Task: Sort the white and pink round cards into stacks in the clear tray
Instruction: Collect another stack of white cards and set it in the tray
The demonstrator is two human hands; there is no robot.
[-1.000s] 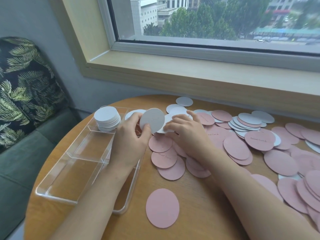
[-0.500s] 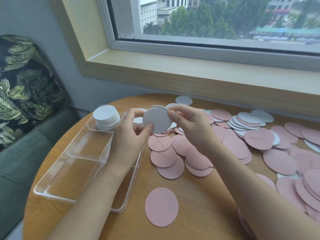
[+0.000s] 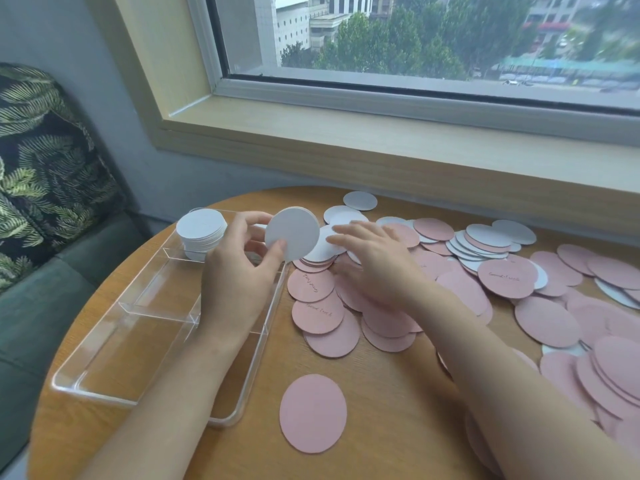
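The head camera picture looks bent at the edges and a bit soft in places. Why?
Head view: wide-angle lens bows the window sill and round table; soft daylight, faint shadows; right hand slightly motion-blurred; left hand and its white cards sharper; clear tray shows mild glare.

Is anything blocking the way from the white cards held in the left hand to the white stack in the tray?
Nothing visible does. The left hand pinches the white cards upright above the clear tray, and the white stack sits in its far compartment with open air between them.
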